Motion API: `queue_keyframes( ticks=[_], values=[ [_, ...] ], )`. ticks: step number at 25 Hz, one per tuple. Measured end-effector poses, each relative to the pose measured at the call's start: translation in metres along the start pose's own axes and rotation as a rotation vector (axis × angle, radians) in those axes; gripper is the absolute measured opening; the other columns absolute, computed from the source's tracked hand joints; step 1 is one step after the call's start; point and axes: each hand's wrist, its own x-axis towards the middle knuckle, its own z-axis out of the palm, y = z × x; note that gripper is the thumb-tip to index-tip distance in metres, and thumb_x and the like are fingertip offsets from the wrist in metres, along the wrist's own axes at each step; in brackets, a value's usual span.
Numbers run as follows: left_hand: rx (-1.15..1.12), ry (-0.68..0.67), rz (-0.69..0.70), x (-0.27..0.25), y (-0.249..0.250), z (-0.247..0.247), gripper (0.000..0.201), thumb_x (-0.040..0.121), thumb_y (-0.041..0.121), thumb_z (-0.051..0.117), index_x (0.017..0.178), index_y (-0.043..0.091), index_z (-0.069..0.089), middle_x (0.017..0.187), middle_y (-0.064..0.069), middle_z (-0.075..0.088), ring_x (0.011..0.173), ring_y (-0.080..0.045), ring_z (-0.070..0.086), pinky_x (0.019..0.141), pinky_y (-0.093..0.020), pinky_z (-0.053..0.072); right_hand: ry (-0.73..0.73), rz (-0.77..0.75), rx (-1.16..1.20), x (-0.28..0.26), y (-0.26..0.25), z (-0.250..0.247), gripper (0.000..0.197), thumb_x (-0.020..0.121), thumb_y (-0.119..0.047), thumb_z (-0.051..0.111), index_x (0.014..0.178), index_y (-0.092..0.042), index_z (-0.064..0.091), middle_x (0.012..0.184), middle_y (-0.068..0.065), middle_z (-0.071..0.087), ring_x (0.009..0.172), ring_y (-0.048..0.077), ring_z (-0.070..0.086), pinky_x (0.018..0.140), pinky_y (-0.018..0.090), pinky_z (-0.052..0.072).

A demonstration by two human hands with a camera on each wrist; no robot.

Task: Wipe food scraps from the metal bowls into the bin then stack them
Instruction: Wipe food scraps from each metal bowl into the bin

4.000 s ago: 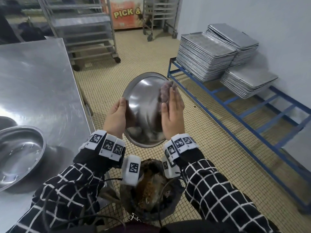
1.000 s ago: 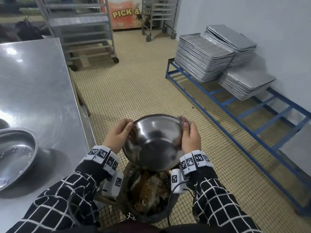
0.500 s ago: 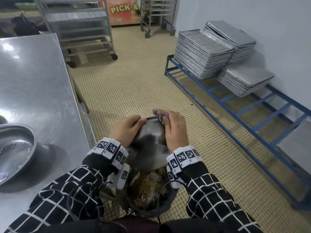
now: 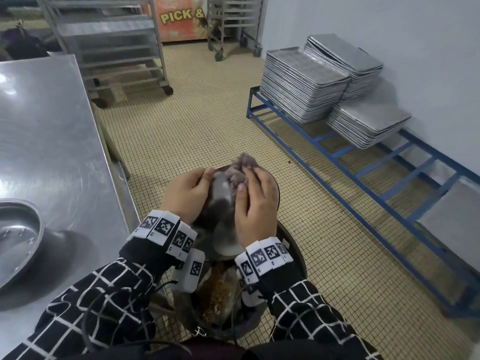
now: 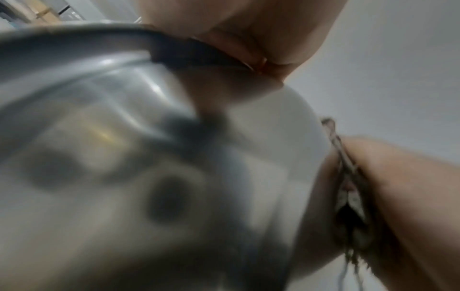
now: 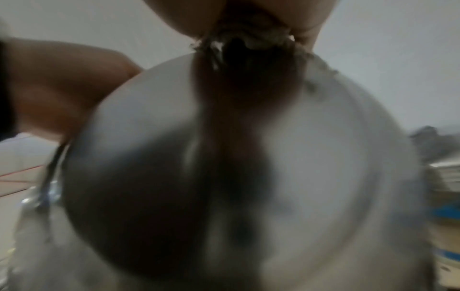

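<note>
A metal bowl (image 4: 220, 201) is held tilted above the bin (image 4: 293, 245), near the person, just right of the steel table (image 4: 52, 141). The left hand (image 4: 185, 196) grips the bowl's left rim, fingers curled over the edge. The right hand (image 4: 255, 203) presses a greyish cloth (image 4: 240, 170) against the bowl's far inner side, fingers curled around the wad. Brown food scraps (image 4: 217, 292) lie in the bin below. A second metal bowl (image 4: 18, 242) sits on the table's near left. Stacked baking trays (image 4: 304, 84) rest on a blue rack (image 4: 363, 165) at the far right.
</note>
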Motion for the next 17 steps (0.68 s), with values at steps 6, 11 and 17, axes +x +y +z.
queue_keyframes(
  ticks=[6,11,17],
  values=[
    [-0.006,0.025,-0.084,0.000,-0.002,-0.005,0.043,0.099,0.040,0.038,0.079,0.012,0.062,0.065,-0.008,0.059,0.064,-0.025,0.053,0.063,-0.038,0.043,-0.053,0.608,0.314,-0.004,0.040,-0.009,0.032,0.101,-0.029,0.038,0.126,-0.015,0.052,0.110,0.000,0.061,0.092,0.008,0.060,0.073,0.011,0.042],
    [-0.038,0.075,-0.131,0.000,0.003,0.000,0.040,0.101,0.034,0.038,0.064,0.023,0.048,0.059,0.004,0.049,0.057,-0.013,0.045,0.053,-0.027,0.030,-0.098,0.188,0.189,-0.016,0.004,-0.005,0.037,0.100,-0.027,0.039,0.134,-0.014,0.048,0.136,0.005,0.052,0.128,0.016,0.046,0.105,0.024,0.040],
    [-0.004,0.086,-0.034,-0.006,0.015,0.003,0.036,0.100,0.033,0.040,0.068,0.021,0.054,0.060,0.006,0.055,0.058,-0.013,0.048,0.054,-0.027,0.033,-0.056,-0.028,-0.091,0.010,-0.017,0.006,0.053,0.098,-0.039,0.024,0.145,-0.016,0.037,0.154,0.004,0.028,0.145,0.023,0.016,0.118,0.036,0.009]
  ],
)
